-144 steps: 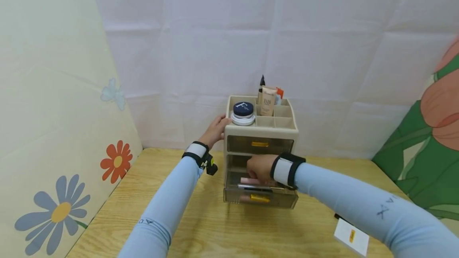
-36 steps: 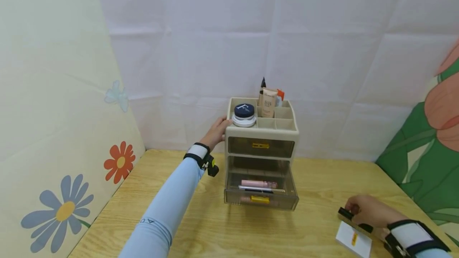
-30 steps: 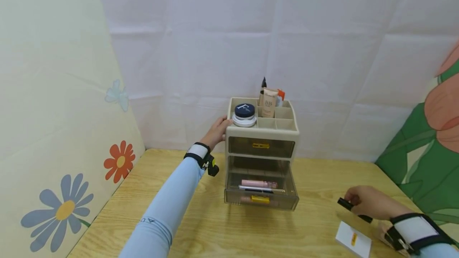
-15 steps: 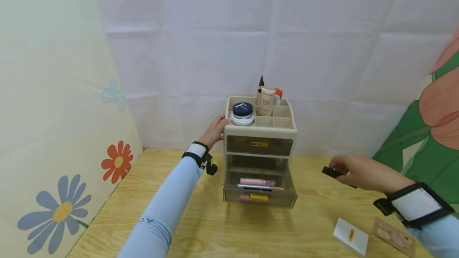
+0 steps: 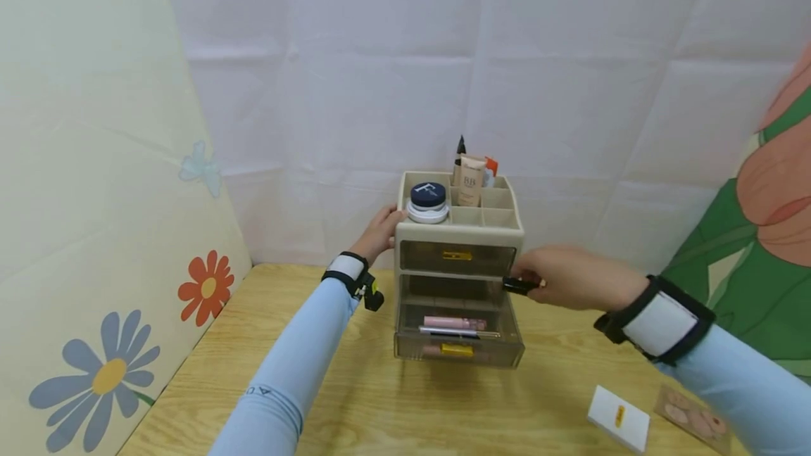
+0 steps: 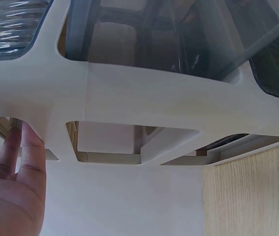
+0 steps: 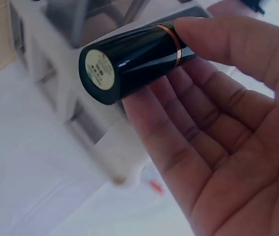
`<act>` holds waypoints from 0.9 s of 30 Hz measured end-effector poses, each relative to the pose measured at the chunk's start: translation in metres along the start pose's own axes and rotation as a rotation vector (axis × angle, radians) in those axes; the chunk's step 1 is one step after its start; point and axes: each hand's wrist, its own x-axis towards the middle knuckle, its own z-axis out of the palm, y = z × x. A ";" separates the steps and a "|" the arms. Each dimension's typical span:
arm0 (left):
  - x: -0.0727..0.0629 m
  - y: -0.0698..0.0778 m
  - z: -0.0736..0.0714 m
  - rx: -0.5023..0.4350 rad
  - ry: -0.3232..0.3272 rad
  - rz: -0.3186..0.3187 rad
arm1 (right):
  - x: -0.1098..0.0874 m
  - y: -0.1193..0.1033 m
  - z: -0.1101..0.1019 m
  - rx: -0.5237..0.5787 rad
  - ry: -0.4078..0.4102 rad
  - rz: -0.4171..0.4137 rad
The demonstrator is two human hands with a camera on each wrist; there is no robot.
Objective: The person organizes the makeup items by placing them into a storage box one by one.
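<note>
My right hand (image 5: 570, 276) pinches a lipstick (image 7: 134, 61) between thumb and fingers. Its tube is glossy black, with a gold ring and a pale round label on the end. It is held beside the right edge of a beige makeup organizer (image 5: 462, 232), at the height of the pulled-out lower drawer (image 5: 459, 354). In that drawer lie a pink lip gloss tube (image 5: 443, 321) and a thin silver stick (image 5: 446, 332). My left hand (image 5: 378, 232) grips the organizer's upper left side; in the left wrist view its fingertips reach into a side cutout (image 6: 14, 120).
On top of the organizer sit a dark-lidded round jar (image 5: 428, 194) on a white compact (image 5: 427, 215), a BB cream tube (image 5: 469, 181) and a black-tipped pen (image 5: 461, 150). A white box (image 5: 619, 417) and a patterned palette (image 5: 692, 417) lie on the table at front right.
My right hand has left the drawer, picked the lipstick up from beside the white box and carried it left and up to the organizer. My left hand has stayed on the organizer.
</note>
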 end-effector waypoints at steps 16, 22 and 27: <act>0.000 -0.001 -0.001 0.011 0.009 0.005 | 0.080 -0.033 0.024 -0.121 -0.083 -0.149; -0.001 -0.001 -0.001 -0.002 0.023 0.005 | 0.097 -0.040 0.042 -0.121 -0.099 -0.153; -0.001 -0.001 0.000 -0.005 0.030 0.008 | 0.106 -0.041 0.060 -0.172 -0.082 -0.176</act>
